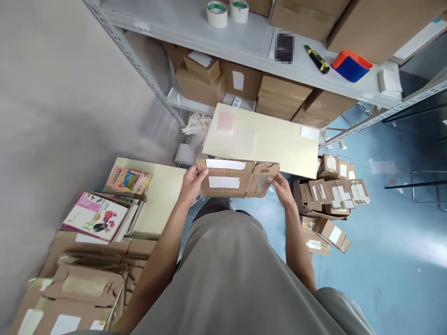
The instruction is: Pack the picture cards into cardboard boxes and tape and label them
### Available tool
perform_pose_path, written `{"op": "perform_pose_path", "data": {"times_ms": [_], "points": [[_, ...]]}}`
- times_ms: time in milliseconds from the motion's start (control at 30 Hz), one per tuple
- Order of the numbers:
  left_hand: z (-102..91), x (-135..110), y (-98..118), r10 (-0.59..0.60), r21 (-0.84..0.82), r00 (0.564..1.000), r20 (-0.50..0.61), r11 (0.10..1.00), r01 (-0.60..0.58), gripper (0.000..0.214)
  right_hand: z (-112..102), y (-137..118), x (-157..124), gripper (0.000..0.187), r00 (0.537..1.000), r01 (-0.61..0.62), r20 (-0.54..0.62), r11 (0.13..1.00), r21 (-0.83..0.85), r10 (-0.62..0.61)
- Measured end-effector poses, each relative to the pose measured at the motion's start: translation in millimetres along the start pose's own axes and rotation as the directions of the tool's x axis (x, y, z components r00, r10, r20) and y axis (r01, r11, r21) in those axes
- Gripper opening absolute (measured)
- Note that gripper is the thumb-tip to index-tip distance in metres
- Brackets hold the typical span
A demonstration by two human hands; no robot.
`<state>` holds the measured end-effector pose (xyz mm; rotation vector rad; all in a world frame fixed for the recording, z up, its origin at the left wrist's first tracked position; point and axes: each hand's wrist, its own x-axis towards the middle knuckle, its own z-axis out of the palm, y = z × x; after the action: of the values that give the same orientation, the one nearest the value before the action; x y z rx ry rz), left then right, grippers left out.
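Note:
Between my two hands I hold a flattened cardboard box (226, 190) with white labels and clear tape on its face. My left hand (191, 185) grips its left end, thumb on top. On the right end, the fingers of my right hand (281, 188) pinch the edge beside a strip of clear tape. The box is held in front of my body, close to the near edge of a pale yellow tabletop (272, 139). The fingers behind the cardboard are hidden.
Ahead stands a metal shelf (244, 44) with tape rolls (217, 15), a yellow utility knife (317, 59) and cardboard boxes (279, 95). Magazines (96, 216) and flattened cartons (84, 288) lie at left. Several small boxes (331, 195) are heaped on the blue floor at right.

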<state>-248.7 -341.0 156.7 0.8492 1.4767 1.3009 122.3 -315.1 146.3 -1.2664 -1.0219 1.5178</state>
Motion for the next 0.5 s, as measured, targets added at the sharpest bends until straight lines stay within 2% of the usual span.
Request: {"op": "perform_pose_path", "data": {"times_ms": [233,400,500], "points": [[48.2,68,1,-0.036,0.006,0.995,0.095,0.999,0.035,0.066,-28,-9,43,0.051,0.996,0.045,-0.081,0.998,-0.041,-0.048],[95.2,123,2,-0.055,0.011,0.985,0.166,0.998,0.054,0.058,-58,-29,92,0.048,0.988,0.082,-0.124,0.989,-0.121,-0.097],[122.9,155,2,-0.031,0.026,0.982,0.185,0.999,0.026,0.054,-78,-37,127,0.049,0.980,0.065,-0.173,0.983,-0.174,-0.096]]}}
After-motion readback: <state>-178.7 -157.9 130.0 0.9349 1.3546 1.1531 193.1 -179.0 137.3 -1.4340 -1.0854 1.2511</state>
